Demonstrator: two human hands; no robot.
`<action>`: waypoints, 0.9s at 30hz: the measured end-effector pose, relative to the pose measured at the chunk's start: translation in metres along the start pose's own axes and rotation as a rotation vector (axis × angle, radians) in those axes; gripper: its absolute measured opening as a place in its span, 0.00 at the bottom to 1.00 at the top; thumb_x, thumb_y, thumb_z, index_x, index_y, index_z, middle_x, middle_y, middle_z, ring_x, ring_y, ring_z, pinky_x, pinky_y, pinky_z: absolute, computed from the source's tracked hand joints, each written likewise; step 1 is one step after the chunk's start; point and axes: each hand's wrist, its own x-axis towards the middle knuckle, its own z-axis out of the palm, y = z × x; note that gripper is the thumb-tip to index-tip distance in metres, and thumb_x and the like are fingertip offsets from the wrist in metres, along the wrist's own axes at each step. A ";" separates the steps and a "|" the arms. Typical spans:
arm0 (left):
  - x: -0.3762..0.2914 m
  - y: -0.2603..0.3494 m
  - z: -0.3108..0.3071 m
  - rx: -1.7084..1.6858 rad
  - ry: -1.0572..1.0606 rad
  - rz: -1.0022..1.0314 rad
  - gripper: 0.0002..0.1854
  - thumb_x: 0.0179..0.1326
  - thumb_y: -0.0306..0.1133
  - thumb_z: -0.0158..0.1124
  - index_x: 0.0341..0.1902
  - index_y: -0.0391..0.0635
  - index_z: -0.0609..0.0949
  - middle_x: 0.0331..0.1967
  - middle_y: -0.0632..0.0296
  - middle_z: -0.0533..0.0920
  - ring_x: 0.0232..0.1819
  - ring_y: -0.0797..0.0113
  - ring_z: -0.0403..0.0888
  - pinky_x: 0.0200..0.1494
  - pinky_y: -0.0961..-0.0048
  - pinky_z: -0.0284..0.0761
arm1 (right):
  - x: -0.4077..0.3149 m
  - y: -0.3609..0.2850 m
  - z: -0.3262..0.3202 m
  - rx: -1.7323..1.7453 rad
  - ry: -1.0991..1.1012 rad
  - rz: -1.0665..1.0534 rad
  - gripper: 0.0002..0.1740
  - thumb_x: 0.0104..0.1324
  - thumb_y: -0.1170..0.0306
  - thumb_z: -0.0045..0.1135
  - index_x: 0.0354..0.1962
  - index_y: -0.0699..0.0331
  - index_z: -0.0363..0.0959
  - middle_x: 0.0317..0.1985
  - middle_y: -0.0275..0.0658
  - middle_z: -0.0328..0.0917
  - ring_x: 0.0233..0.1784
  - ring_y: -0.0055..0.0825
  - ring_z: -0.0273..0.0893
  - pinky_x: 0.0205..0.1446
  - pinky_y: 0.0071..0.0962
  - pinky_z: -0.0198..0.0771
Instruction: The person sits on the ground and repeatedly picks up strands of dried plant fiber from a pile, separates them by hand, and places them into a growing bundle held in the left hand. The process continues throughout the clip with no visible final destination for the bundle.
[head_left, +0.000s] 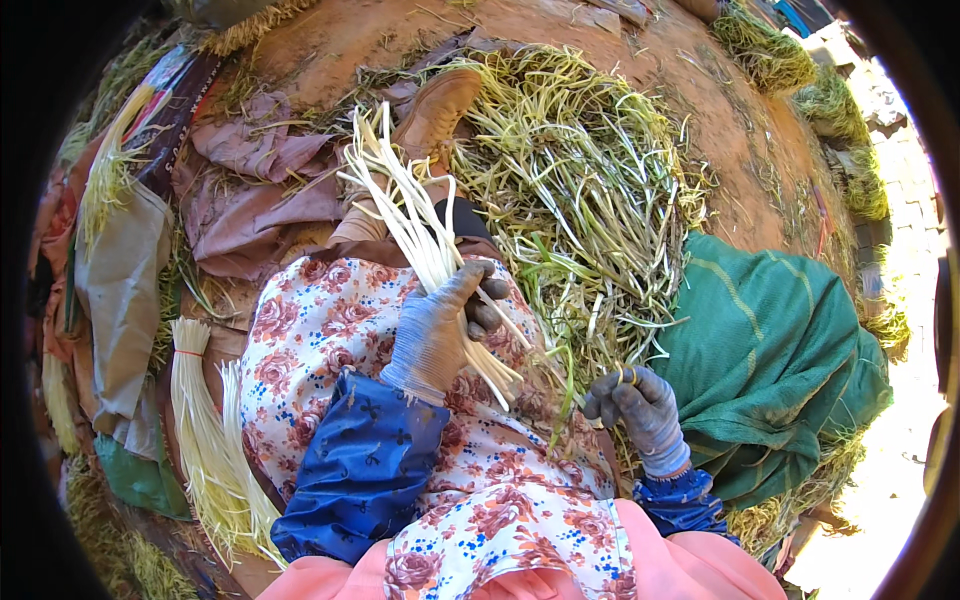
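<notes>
My left hand (442, 326), in a soiled grey knit glove, grips a bunch of long white blanched stalks (409, 217) above my lap. Their tips fan out away from me and their other ends (491, 371) point toward my right. One thin stalk (517, 326) slants out of the bunch toward my right hand (634, 409). That gloved hand pinches its end beside a limp green leaf (568, 382). A thin yellow band circles one right finger. Beyond it lies a large heap of loose green-and-white stalks (585, 180).
A floral apron (315, 330) covers my lap. At my left lie white stalks bundled with a red band (193, 390). A green woven cloth (765, 337) is bunched at my right. A brown shoe (442, 109) is beside the heap; mauve cloth (255, 195) lies on the dirt ground (735, 135).
</notes>
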 end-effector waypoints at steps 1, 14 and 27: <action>0.001 0.003 -0.001 0.020 0.017 -0.022 0.13 0.59 0.37 0.57 0.41 0.40 0.75 0.30 0.58 0.79 0.20 0.77 0.72 0.19 0.86 0.64 | -0.014 0.001 -0.008 -0.034 -0.003 0.060 0.15 0.65 0.64 0.47 0.36 0.71 0.71 0.26 0.39 0.76 0.27 0.20 0.73 0.30 0.18 0.67; 0.001 0.011 0.000 -0.091 0.041 0.012 0.15 0.59 0.39 0.58 0.42 0.40 0.75 0.30 0.59 0.80 0.19 0.78 0.72 0.17 0.87 0.63 | 0.061 -0.044 0.034 -1.151 -0.056 -0.543 0.32 0.47 0.72 0.63 0.52 0.61 0.64 0.53 0.46 0.65 0.52 0.41 0.69 0.53 0.29 0.68; 0.010 -0.001 -0.014 -0.352 -0.024 0.029 0.13 0.60 0.38 0.55 0.42 0.42 0.74 0.30 0.61 0.78 0.19 0.78 0.71 0.19 0.86 0.66 | 0.061 -0.039 0.031 -0.753 -0.276 -0.320 0.16 0.48 0.80 0.57 0.38 0.60 0.74 0.31 0.41 0.75 0.34 0.37 0.74 0.37 0.27 0.71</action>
